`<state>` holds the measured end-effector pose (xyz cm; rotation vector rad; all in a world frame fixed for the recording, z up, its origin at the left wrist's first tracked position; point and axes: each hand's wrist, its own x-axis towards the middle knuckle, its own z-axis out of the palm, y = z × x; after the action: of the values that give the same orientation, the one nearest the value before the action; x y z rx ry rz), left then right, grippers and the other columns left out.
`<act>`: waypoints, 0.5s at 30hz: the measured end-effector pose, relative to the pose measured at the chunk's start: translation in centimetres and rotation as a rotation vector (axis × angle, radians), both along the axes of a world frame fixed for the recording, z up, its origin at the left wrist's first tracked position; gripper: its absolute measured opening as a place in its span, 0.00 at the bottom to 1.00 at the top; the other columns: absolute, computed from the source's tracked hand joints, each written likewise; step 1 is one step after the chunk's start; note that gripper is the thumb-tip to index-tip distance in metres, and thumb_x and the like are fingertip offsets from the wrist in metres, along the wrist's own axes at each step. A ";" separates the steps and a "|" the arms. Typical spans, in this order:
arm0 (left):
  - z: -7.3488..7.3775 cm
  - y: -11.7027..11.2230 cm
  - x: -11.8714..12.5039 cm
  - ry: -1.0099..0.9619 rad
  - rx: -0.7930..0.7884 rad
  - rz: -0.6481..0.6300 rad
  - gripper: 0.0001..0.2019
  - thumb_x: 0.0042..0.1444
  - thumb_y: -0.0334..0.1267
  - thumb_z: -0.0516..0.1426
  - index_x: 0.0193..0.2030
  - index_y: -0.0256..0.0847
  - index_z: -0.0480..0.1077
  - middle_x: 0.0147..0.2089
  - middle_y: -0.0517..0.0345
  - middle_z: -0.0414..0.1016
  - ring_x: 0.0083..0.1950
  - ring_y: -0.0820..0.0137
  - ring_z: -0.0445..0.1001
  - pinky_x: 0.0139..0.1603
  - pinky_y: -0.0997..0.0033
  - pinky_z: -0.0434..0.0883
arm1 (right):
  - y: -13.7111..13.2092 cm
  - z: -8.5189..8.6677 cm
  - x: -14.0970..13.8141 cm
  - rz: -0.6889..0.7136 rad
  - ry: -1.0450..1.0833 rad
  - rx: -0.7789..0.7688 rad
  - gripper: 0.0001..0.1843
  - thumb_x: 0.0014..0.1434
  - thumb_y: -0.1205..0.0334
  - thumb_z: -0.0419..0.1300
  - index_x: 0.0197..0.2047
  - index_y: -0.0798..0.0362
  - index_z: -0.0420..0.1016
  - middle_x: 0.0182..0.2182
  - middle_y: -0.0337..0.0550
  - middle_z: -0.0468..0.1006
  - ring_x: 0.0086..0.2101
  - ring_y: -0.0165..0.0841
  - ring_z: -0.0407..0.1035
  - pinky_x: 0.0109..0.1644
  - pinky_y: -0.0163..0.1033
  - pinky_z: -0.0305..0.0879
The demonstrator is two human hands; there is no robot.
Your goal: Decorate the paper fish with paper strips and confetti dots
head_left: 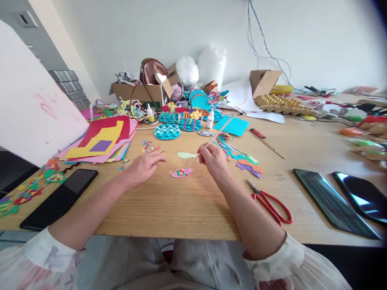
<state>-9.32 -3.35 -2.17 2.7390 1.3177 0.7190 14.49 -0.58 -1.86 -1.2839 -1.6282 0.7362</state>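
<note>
My right hand (213, 159) is closed around a thin wooden stick (220, 131). The stick's lower tip comes down at the tail of a pink paper fish (181, 172) covered in coloured dots; whether it touches is hard to tell. To the left of that fish, my left hand (145, 166) hovers low over the table with its fingers loosely extended and nothing visible in them. A plain pale green paper fish (186, 155) lies just beyond the pink one. Small coloured paper bits (148, 147) are scattered past my left hand.
Red-handled scissors (272, 203) lie right of my right forearm, near dark phone-like slabs (332, 201). Coloured paper sheets (102, 141) and a black phone (60, 197) are at left. Glue bottles (210, 119) and blue wave-decorated discs (167, 132) stand behind, before a cardboard box (136, 92).
</note>
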 end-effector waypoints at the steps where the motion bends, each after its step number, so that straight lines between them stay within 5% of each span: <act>1: 0.6 0.2 -1.2 -0.007 -0.010 0.046 0.15 0.51 0.25 0.44 0.39 0.38 0.69 0.39 0.55 0.74 0.42 0.71 0.71 0.44 0.69 0.68 | 0.0 0.0 -0.1 0.000 0.007 0.015 0.13 0.52 0.60 0.46 0.22 0.53 0.65 0.13 0.35 0.66 0.18 0.27 0.61 0.26 0.31 0.55; 6: 2.5 -0.1 -6.9 0.109 -0.252 0.284 0.13 0.52 0.35 0.47 0.38 0.39 0.71 0.37 0.57 0.75 0.37 0.70 0.72 0.39 0.73 0.67 | -0.4 -0.1 -0.4 0.019 -0.005 0.050 0.14 0.54 0.58 0.48 0.22 0.53 0.66 0.13 0.35 0.66 0.18 0.26 0.60 0.25 0.31 0.54; 10: 2.4 -1.4 -9.7 0.235 -0.472 0.288 0.13 0.52 0.40 0.48 0.36 0.39 0.71 0.36 0.58 0.75 0.36 0.70 0.71 0.37 0.75 0.65 | -0.5 -0.4 -0.6 0.031 -0.029 0.059 0.15 0.55 0.57 0.48 0.22 0.53 0.66 0.14 0.35 0.66 0.17 0.26 0.59 0.24 0.31 0.52; 15: 2.2 -3.0 -11.2 0.261 -0.553 0.355 0.11 0.49 0.40 0.49 0.33 0.40 0.70 0.34 0.60 0.74 0.35 0.69 0.71 0.35 0.76 0.62 | -0.4 -0.7 -0.7 0.056 -0.038 0.047 0.15 0.56 0.56 0.48 0.23 0.53 0.66 0.14 0.35 0.66 0.17 0.26 0.59 0.23 0.31 0.53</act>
<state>-20.56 -6.30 -0.01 2.2280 1.7561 -0.0255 13.83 -1.00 -2.52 -1.2293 -1.7083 0.7073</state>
